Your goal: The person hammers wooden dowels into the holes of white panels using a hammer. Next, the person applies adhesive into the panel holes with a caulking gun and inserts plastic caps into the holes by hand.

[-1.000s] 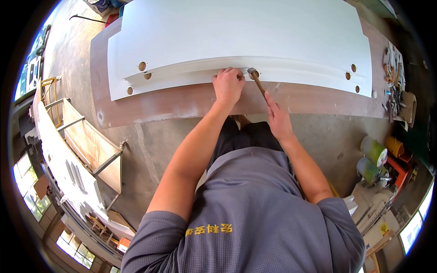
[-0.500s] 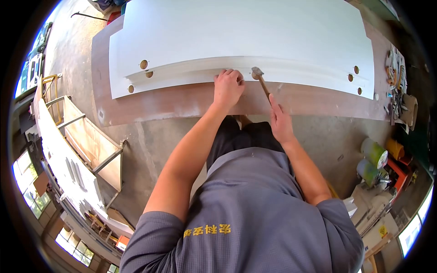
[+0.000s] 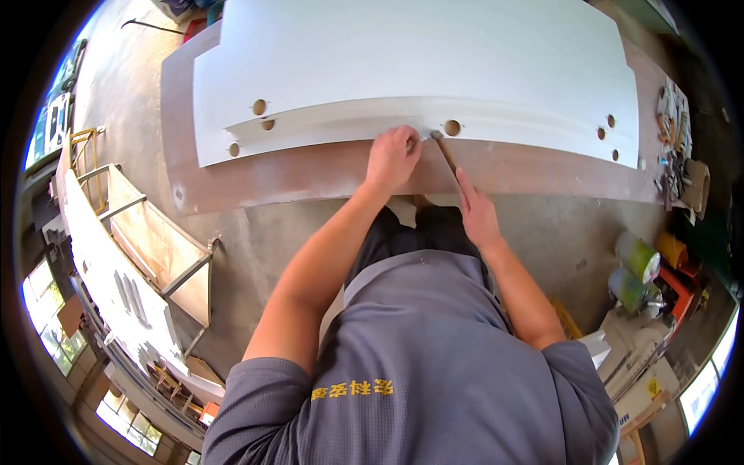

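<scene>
My right hand is wrapped round the wooden handle of a small hammer. The hammer's head is just right of my left fingertips, over the near edge of a long white panel. With its fingers pinched together, my left hand rests at that same edge. Whatever sits between those fingers is too small to make out. A round hole in the panel lies just beyond the hammer head. More holes show toward the panel's left end, and others toward its right.
Beneath the panel is a brown worktable. Hand tools lie along its right end. Paint-stained cans stand on the floor at right. A metal-framed rack with boards is at left.
The hammer head has come down and nearer to my left fingers, uncovering the round hole. My left hand has shifted slightly right. The panel sits a little further right in view at its left end.
</scene>
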### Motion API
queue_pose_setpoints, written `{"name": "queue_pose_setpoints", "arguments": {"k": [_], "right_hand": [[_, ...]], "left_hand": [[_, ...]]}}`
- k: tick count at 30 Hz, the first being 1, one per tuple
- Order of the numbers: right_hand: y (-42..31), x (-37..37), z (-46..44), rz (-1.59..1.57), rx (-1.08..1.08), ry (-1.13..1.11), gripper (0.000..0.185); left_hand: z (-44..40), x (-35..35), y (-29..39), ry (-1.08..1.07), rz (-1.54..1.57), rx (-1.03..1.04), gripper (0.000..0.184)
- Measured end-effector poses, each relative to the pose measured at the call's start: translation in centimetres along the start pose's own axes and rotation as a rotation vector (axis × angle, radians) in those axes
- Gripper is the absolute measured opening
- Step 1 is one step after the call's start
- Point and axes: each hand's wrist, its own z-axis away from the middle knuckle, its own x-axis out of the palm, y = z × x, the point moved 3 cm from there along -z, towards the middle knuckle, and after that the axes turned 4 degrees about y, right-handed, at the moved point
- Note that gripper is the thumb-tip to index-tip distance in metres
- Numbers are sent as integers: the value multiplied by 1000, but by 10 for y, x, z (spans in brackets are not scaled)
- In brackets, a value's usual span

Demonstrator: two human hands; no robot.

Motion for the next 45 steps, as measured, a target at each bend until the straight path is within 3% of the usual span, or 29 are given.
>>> {"name": "queue_pose_setpoints", "arguments": {"k": [2, 4, 12, 15, 17, 20, 42, 45], "right_hand": [[-11, 17, -4, 16, -41, -37, 57], [-37, 30, -12, -99, -106, 67, 58], [-164, 140, -57, -142, -235, -129, 60], [-222, 185, -67, -164, -239, -168, 60], [-248, 203, -71, -202, -243, -145, 59], [-266, 219, -68, -260, -136, -75, 57], [-301, 245, -76, -162, -214, 4, 54], [-306, 241, -74, -178, -126, -12, 55]], "left_hand": [[8, -28, -4, 13, 26, -81, 8], [25, -72, -23, 27, 72, -189, 8], [62, -265, -187, 392, -96, -208, 9], [45, -300, -226, 444, -184, -198, 6], [30, -302, -234, 370, -233, -73, 7], [23, -297, -246, 268, -175, -113, 5], [20, -289, -243, 281, -211, -150, 4], [20, -291, -243, 271, -200, -141, 4]]}}
